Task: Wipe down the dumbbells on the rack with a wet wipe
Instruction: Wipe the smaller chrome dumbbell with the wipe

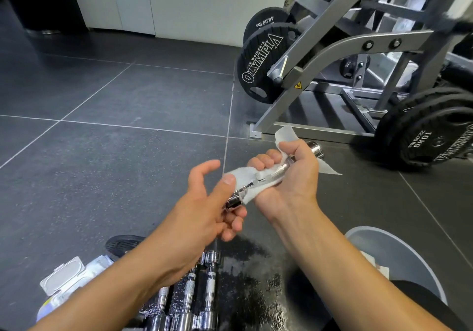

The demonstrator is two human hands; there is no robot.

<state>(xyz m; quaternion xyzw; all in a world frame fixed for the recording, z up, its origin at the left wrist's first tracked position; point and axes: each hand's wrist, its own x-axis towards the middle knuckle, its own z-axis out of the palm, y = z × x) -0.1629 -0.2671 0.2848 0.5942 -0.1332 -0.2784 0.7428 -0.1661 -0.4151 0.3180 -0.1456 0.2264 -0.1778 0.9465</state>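
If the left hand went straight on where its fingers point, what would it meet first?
Probably the wet wipe bunched in the right hand round the dumbbell handle, though depth is unclear.

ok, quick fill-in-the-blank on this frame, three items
1. The right hand wraps a white ____ round the chrome dumbbell.
2. The black weight plate at right reads ____ kg.
3. The wet-wipe pack lies at the picture's lower ____.
Missing: wipe; 10; left.
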